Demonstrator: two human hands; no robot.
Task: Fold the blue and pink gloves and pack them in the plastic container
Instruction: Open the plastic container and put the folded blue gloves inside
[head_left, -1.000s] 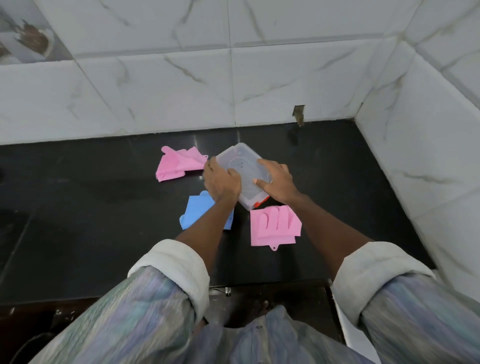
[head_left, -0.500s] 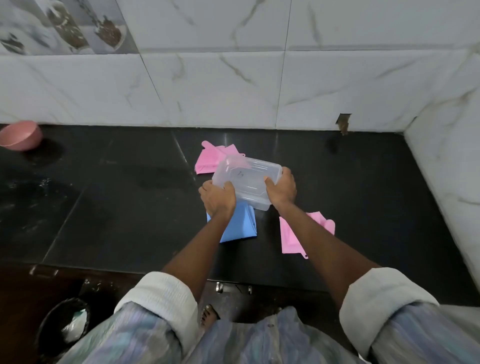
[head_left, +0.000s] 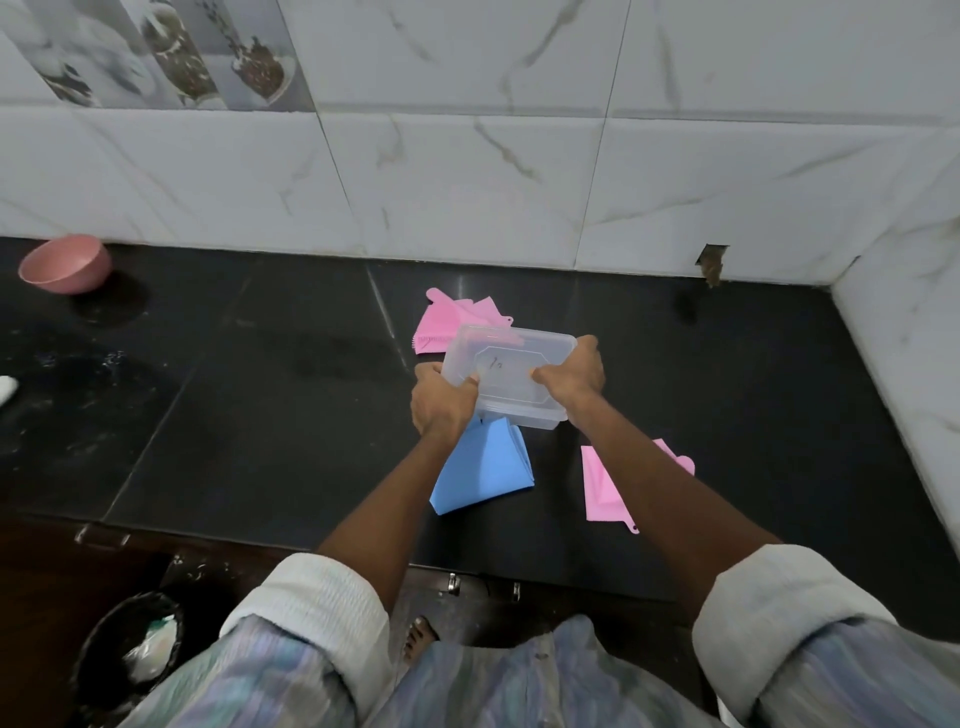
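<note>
A clear plastic container (head_left: 511, 375) with its lid on is held above the black counter (head_left: 260, 415). My left hand (head_left: 441, 405) grips its left end and my right hand (head_left: 574, 371) grips its right end. A blue glove (head_left: 485, 470) lies flat on the counter just under and in front of the container, partly hidden by my left forearm. One pink glove (head_left: 457, 319) lies behind the container, partly seen through it. Another pink glove (head_left: 600, 493) lies to the right, mostly covered by my right forearm.
A pink bowl (head_left: 66, 263) stands at the far left by the white tiled wall (head_left: 467, 182). A tiled side wall (head_left: 904, 338) closes the right end. A black bin (head_left: 130, 649) stands on the floor below the counter's front edge.
The container has been lifted off the counter and turned level between both hands. The view has swung left, bringing the pink bowl and the bin into sight.
</note>
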